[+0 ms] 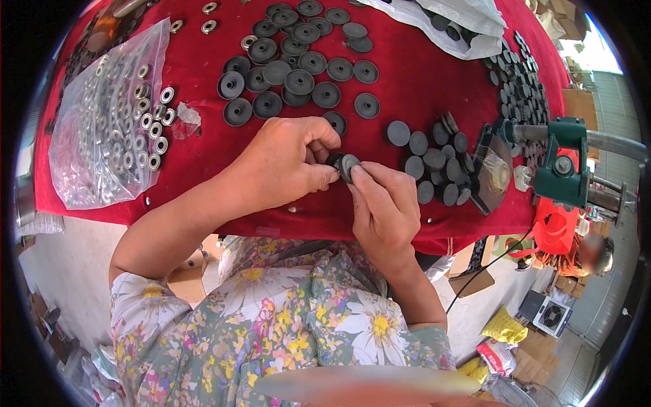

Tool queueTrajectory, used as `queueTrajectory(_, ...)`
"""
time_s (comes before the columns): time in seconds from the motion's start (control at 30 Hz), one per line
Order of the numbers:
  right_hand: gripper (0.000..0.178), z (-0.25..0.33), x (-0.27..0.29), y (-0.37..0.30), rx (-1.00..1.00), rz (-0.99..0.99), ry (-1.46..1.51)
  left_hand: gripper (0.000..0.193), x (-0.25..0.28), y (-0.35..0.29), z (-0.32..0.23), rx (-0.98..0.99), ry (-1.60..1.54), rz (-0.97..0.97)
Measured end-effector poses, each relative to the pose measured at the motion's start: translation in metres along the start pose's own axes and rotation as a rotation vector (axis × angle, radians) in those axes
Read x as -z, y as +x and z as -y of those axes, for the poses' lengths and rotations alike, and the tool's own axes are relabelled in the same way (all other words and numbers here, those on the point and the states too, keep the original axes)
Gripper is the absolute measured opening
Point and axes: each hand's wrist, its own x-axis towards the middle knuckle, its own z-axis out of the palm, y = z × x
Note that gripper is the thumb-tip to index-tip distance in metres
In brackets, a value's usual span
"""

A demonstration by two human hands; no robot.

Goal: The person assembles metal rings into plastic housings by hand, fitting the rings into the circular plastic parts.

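In front of my chest, above the near edge of the red cloth, my two hands meet at a small dark grey round cap (348, 167). My right hand (388, 209) pinches its rim between thumb and fingers. From the other side, the curled fingers and thumb of my left hand (288, 161) close on the cap's dark back part, which they partly hide. Beyond my left hand lie several loose dark grey round caps (299, 81), many with a raised hub in the middle. Right of my right hand is a pile of thicker grey round pieces (434, 160).
A clear plastic bag (102, 136) of metal bearings lies on the left, with loose bearings (161, 145) beside it. A green metal clamp (563, 163) on a steel bar stands at the right. Behind it are more dark round pieces (522, 95). A white sack (468, 27) lies at the back.
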Motion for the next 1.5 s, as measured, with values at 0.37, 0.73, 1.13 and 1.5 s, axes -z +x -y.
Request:
queueTrajectory(0.37, 0.029, 0.003, -0.001, -0.002, 0.011, 0.019, -0.031, 0.024, 0.0, -0.001, -0.005, 0.039, -0.019, 0.0)
queueTrajectory(0.73, 0.031, 0.007, -0.006, -0.001, 0.008, -0.001, -0.004, 0.025, 0.001, -0.002, -0.004, 0.041, -0.06, 0.015)
queueTrajectory(1.13, 0.028, 0.007, 0.006, -0.007, -0.237, 0.062, 0.27, 0.026, -0.006, -0.003, 0.0, 0.039, -0.112, -0.035)
queueTrajectory(1.5, 0.047, 0.001, 0.029, 0.009, -0.478, 0.311, 0.418, 0.036, -0.007, -0.004, 0.009, -0.628, 0.224, -0.007)
